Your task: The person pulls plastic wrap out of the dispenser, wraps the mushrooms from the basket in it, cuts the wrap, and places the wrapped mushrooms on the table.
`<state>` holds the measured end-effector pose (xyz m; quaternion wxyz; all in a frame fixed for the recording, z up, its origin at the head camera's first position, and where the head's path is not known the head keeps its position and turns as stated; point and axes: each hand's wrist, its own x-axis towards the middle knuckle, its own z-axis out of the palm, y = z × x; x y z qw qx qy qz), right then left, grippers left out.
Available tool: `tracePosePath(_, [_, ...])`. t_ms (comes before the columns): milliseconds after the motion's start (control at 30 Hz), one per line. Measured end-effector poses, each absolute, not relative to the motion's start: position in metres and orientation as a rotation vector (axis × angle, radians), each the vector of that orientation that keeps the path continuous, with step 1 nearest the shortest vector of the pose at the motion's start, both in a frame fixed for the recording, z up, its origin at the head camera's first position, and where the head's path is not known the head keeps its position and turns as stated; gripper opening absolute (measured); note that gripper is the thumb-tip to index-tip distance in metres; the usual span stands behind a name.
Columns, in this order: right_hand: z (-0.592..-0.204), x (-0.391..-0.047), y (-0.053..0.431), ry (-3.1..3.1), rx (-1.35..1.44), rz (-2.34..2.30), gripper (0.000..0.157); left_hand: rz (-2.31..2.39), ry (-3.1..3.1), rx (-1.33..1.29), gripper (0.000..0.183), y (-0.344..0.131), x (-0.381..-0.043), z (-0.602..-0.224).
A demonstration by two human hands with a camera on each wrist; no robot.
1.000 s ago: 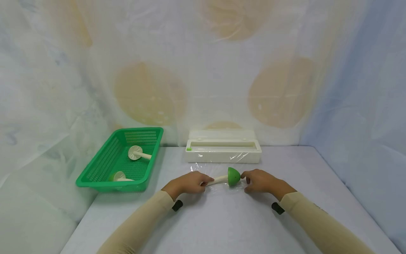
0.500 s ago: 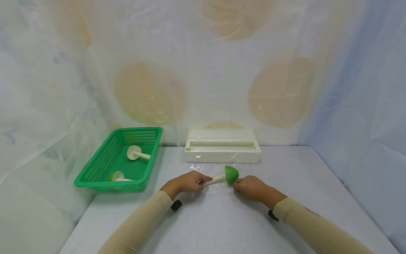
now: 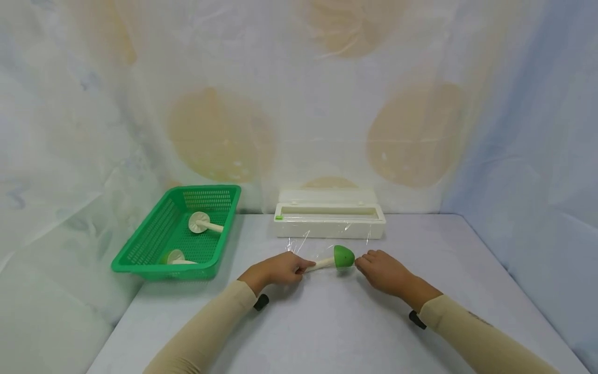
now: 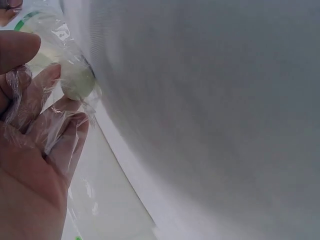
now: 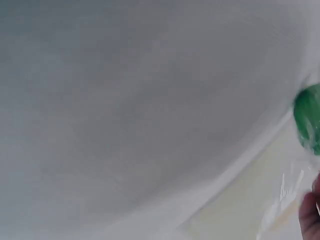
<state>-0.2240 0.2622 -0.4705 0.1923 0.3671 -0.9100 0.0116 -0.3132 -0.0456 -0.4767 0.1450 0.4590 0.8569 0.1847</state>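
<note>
A toy mushroom with a green cap (image 3: 343, 256) and a pale stem (image 3: 322, 264) lies on its side in front of a white dispenser box, cap to the right. Clear cling film (image 4: 62, 35) wraps round it, and crumpled film drapes over the left fingers. My left hand (image 3: 282, 268) pinches the stem near its end; the stem's round end (image 4: 78, 82) shows beside the fingers in the left wrist view. Just right of the cap, my right hand (image 3: 385, 272) has its fingertips together at the film's edge, pinching it. Only a few right fingers (image 5: 310, 215) show in the right wrist view.
The long white cling film box (image 3: 330, 228) stands at the table's back edge, lid up, a green slider (image 3: 279, 217) at its left; film stretches down from it. At left, a green plastic basket (image 3: 212, 270) holds two more mushroom pieces (image 3: 199, 223). Patterned sheets surround the white table.
My right hand closed its spread fingers, dipped below the cap, then moved back up and right of it. The cap swung slightly left and back right. My left hand stayed on the stem.
</note>
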Motion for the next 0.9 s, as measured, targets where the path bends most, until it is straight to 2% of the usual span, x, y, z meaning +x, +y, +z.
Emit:
tracePosePath(167, [-0.462, -0.225, 0.264, -2.457, 1.08, 0.211, 0.014, 0.558, 2.47, 1.312, 0.043, -0.043, -0.314, -0.477])
tracePosePath(300, [-0.46, -0.229, 0.26, -2.497, 1.046, 0.389, 0.01, 0.595, 2.483, 1.282, 0.044, -0.043, -0.313, -0.476])
tracePosePath(500, [-0.463, -0.237, 0.252, -2.797, 0.734, 0.74, 0.027, 0.632, 2.477, 1.252, 0.04, -0.043, -0.315, -0.475])
tracePosePath(633, [-0.466, -0.241, 0.254, -2.784, 0.553, 0.99, 0.016, 0.818, 2.416, 1.156, 0.014, -0.04, -0.32, -0.479])
tracePosePath(733, [-0.467, -0.246, 0.253, -2.722, 0.436, 1.164, 0.013, 1.029, 2.339, 1.052, 0.023, -0.037, -0.326, -0.48])
tracePosePath(900, [-0.471, -0.255, 0.251, -2.649, 0.263, 1.236, 0.016, 1.234, 2.254, 0.95, 0.024, -0.035, -0.333, -0.484])
